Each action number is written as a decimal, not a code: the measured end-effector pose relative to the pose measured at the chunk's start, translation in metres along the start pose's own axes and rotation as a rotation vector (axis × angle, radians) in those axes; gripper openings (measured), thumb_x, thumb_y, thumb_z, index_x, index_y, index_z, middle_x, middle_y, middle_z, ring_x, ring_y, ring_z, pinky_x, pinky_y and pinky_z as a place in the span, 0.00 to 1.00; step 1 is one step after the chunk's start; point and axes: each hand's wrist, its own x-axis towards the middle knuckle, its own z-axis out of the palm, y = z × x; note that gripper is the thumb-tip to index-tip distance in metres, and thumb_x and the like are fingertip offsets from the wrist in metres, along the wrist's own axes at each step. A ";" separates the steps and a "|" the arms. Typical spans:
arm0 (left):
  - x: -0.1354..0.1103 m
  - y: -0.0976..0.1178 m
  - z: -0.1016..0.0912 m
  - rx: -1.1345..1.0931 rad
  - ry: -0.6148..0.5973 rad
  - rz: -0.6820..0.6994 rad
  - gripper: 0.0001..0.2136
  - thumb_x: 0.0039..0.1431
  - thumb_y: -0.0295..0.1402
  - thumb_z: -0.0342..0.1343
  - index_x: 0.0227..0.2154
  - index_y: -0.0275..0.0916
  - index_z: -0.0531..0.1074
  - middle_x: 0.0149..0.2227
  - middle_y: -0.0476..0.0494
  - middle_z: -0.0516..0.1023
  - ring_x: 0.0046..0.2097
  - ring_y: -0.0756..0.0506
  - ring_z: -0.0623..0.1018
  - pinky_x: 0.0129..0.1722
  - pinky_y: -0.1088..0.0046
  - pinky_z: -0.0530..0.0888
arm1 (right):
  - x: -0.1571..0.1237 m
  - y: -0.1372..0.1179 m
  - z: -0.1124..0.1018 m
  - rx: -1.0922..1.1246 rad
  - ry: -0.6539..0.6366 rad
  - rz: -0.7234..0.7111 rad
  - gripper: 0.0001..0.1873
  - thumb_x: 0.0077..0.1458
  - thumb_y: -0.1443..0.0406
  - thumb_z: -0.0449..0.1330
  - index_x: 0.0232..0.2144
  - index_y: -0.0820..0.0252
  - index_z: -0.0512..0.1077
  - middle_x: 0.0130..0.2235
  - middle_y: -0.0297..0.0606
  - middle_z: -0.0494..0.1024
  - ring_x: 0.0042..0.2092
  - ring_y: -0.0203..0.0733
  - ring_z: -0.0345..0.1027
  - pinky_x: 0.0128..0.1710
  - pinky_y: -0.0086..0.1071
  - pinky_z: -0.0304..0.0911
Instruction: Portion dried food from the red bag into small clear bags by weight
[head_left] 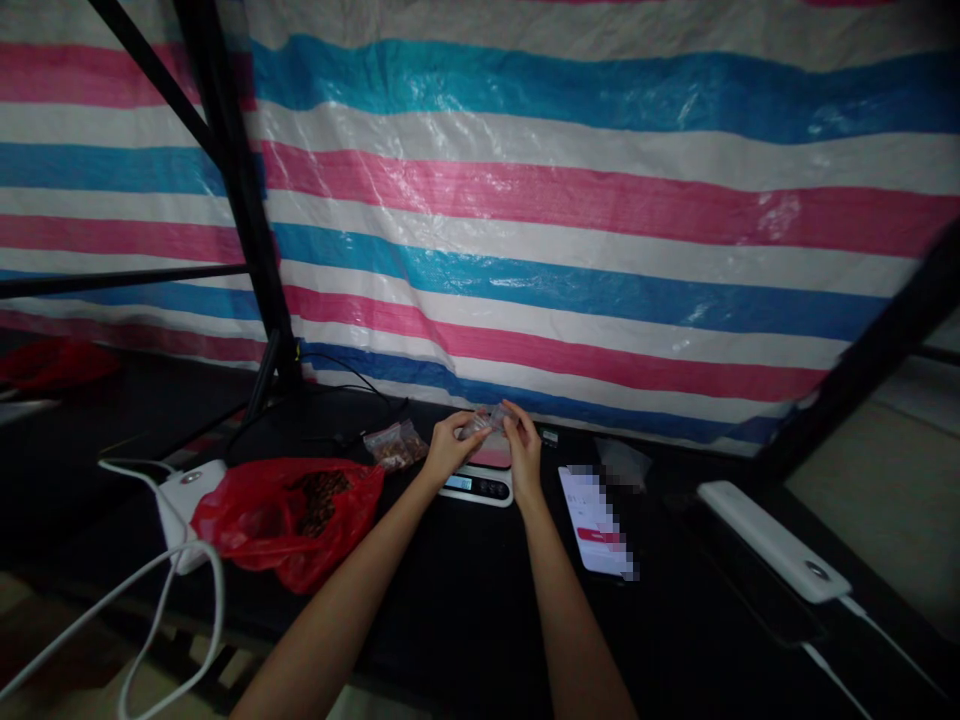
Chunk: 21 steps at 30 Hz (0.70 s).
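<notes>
My left hand (pixel 450 445) and my right hand (pixel 523 450) are raised together over a small digital kitchen scale (pixel 480 482) on the black table. Both pinch the ends of a small clear plastic bag (pixel 486 420), held just above the scale's pinkish platform. What the bag contains is too small to make out. A second small clear bag with brown bits (pixel 395 444) lies on the table left of the scale. A red plastic bag (pixel 289 515) with dark brown contents lies open further left.
A phone (pixel 598 520) lies face up right of the scale. A white power bank (pixel 772 540) with a cable sits at the right, another white device (pixel 184 497) with cables at the left. A striped tarp (pixel 570 200) hangs behind; black frame poles (pixel 240 200) stand left.
</notes>
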 end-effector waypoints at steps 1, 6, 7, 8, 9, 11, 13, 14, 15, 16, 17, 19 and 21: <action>0.000 0.001 0.001 0.001 -0.004 0.003 0.14 0.47 0.37 0.57 0.36 0.34 0.74 0.39 0.40 0.76 0.40 0.45 0.74 0.42 0.69 0.69 | 0.000 0.001 0.001 0.015 0.004 -0.009 0.19 0.47 0.58 0.57 0.43 0.58 0.66 0.46 0.41 0.70 0.46 0.42 0.64 0.43 0.36 0.61; -0.002 0.005 0.002 0.018 -0.006 0.020 0.14 0.48 0.37 0.56 0.35 0.34 0.74 0.38 0.41 0.76 0.39 0.45 0.74 0.41 0.70 0.69 | -0.001 0.005 0.004 0.086 0.052 -0.023 0.20 0.44 0.61 0.60 0.40 0.57 0.60 0.38 0.37 0.72 0.39 0.38 0.67 0.40 0.34 0.62; -0.003 0.005 0.002 0.026 -0.004 0.025 0.14 0.48 0.38 0.56 0.35 0.34 0.74 0.37 0.41 0.76 0.39 0.46 0.74 0.40 0.71 0.69 | -0.001 0.005 0.003 0.080 0.056 -0.025 0.19 0.43 0.61 0.61 0.38 0.57 0.61 0.37 0.37 0.72 0.38 0.38 0.67 0.39 0.33 0.62; -0.003 0.005 0.002 0.034 -0.003 0.032 0.14 0.48 0.38 0.56 0.35 0.34 0.73 0.36 0.41 0.76 0.38 0.46 0.74 0.40 0.71 0.70 | -0.002 0.004 0.003 0.069 0.056 -0.027 0.17 0.43 0.62 0.61 0.36 0.58 0.61 0.37 0.36 0.72 0.38 0.37 0.68 0.39 0.33 0.62; -0.004 0.005 0.002 0.043 0.002 0.041 0.14 0.49 0.38 0.56 0.35 0.34 0.73 0.36 0.42 0.76 0.37 0.46 0.74 0.39 0.71 0.70 | -0.002 0.003 0.003 0.053 0.051 -0.032 0.16 0.43 0.62 0.62 0.35 0.58 0.62 0.36 0.37 0.73 0.37 0.38 0.68 0.38 0.33 0.62; -0.004 0.005 0.003 0.059 0.015 0.061 0.14 0.48 0.37 0.56 0.36 0.35 0.73 0.36 0.42 0.76 0.38 0.46 0.74 0.40 0.71 0.70 | -0.002 0.000 0.002 0.016 0.030 -0.044 0.15 0.44 0.61 0.61 0.35 0.59 0.65 0.38 0.38 0.73 0.39 0.39 0.67 0.39 0.34 0.62; -0.005 0.006 0.003 0.072 0.033 0.076 0.14 0.48 0.37 0.56 0.37 0.35 0.73 0.37 0.42 0.75 0.39 0.46 0.74 0.41 0.71 0.69 | -0.002 -0.005 0.001 -0.023 -0.007 -0.057 0.15 0.46 0.60 0.59 0.37 0.59 0.67 0.41 0.40 0.73 0.42 0.41 0.66 0.41 0.36 0.61; -0.005 0.007 0.003 0.078 0.039 0.081 0.14 0.48 0.37 0.56 0.38 0.36 0.73 0.38 0.42 0.75 0.40 0.46 0.74 0.42 0.70 0.69 | -0.002 -0.007 0.001 -0.040 -0.032 -0.064 0.15 0.47 0.60 0.58 0.38 0.59 0.68 0.43 0.41 0.72 0.44 0.42 0.66 0.42 0.37 0.61; -0.005 0.007 0.003 0.083 0.042 0.087 0.14 0.49 0.37 0.56 0.38 0.36 0.72 0.39 0.42 0.75 0.41 0.45 0.74 0.43 0.70 0.69 | -0.002 -0.009 0.001 -0.055 -0.057 -0.069 0.15 0.48 0.59 0.56 0.39 0.59 0.69 0.44 0.41 0.72 0.45 0.43 0.65 0.43 0.38 0.61; -0.005 0.008 0.003 0.085 0.042 0.094 0.15 0.49 0.37 0.56 0.39 0.36 0.72 0.39 0.42 0.75 0.41 0.45 0.74 0.43 0.70 0.69 | -0.003 -0.011 0.002 -0.068 -0.079 -0.074 0.15 0.49 0.59 0.56 0.39 0.58 0.70 0.45 0.41 0.71 0.47 0.44 0.64 0.43 0.38 0.60; -0.005 0.009 0.002 0.087 0.041 0.100 0.15 0.49 0.37 0.56 0.39 0.36 0.72 0.40 0.42 0.75 0.42 0.45 0.74 0.44 0.70 0.69 | -0.003 -0.012 0.002 -0.078 -0.098 -0.077 0.15 0.49 0.59 0.55 0.39 0.58 0.70 0.47 0.41 0.71 0.49 0.45 0.62 0.44 0.39 0.60; -0.005 0.011 0.002 0.095 0.041 0.113 0.15 0.49 0.37 0.56 0.40 0.36 0.72 0.40 0.41 0.75 0.42 0.45 0.73 0.44 0.69 0.69 | -0.004 -0.012 0.004 -0.073 -0.114 -0.081 0.16 0.50 0.59 0.54 0.42 0.57 0.68 0.48 0.41 0.70 0.50 0.45 0.61 0.45 0.39 0.59; -0.005 0.012 0.001 0.108 0.043 0.125 0.16 0.49 0.37 0.56 0.40 0.36 0.71 0.41 0.41 0.74 0.43 0.45 0.73 0.45 0.69 0.68 | -0.005 -0.012 0.006 -0.027 -0.095 -0.081 0.19 0.50 0.60 0.55 0.46 0.55 0.63 0.49 0.41 0.69 0.50 0.43 0.62 0.45 0.38 0.59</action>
